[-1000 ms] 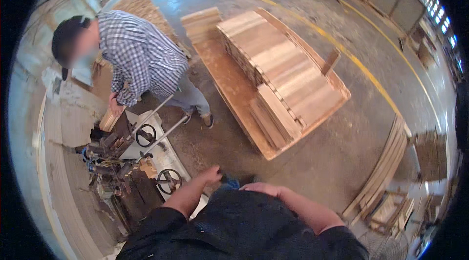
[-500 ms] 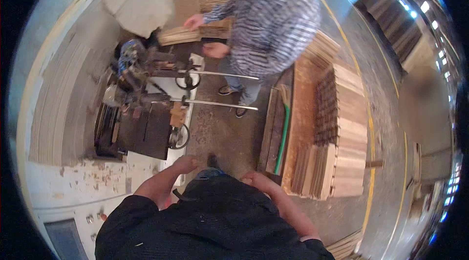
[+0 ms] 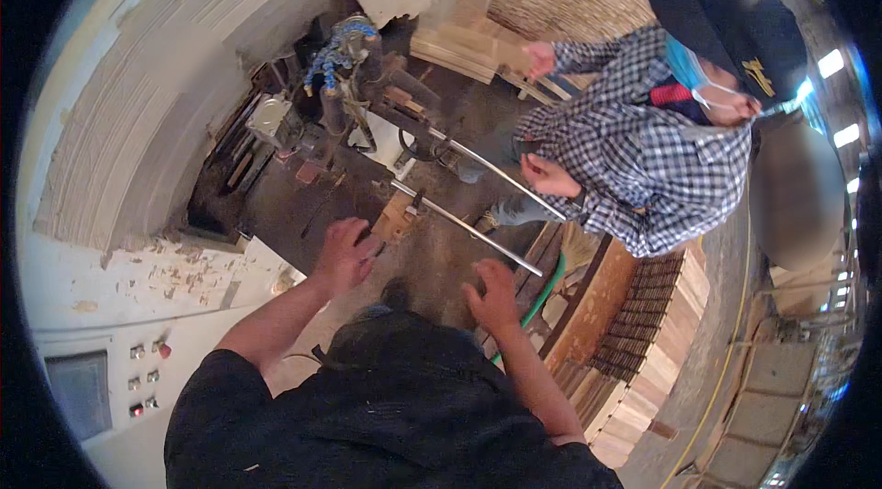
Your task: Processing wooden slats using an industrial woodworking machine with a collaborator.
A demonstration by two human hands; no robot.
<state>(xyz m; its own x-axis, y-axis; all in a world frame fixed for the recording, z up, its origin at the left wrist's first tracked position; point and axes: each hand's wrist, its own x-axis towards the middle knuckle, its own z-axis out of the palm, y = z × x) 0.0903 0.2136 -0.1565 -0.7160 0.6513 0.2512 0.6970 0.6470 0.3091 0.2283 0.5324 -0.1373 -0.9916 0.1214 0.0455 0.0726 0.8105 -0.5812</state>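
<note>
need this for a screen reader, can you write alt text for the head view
Seen from above, a person in a dark shirt reaches their left hand to a small wooden block on a dark woodworking machine, the right hand open near a steel rod. A co-worker in a checked shirt stands opposite beside stacked boards.

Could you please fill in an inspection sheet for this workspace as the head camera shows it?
Surface: dark machine bed, dusty, with a wood block by two steel rods.
Job's things: block and rods, just beyond the left hand.
Clutter: wood stacks at right, planks at the far end.
Grippers: left hand open, by the block; right hand open, empty.
Cables: green hose; blue tubing on the machine.
Surroundings: coworker in a checked shirt opposite; control panel at left.
</note>
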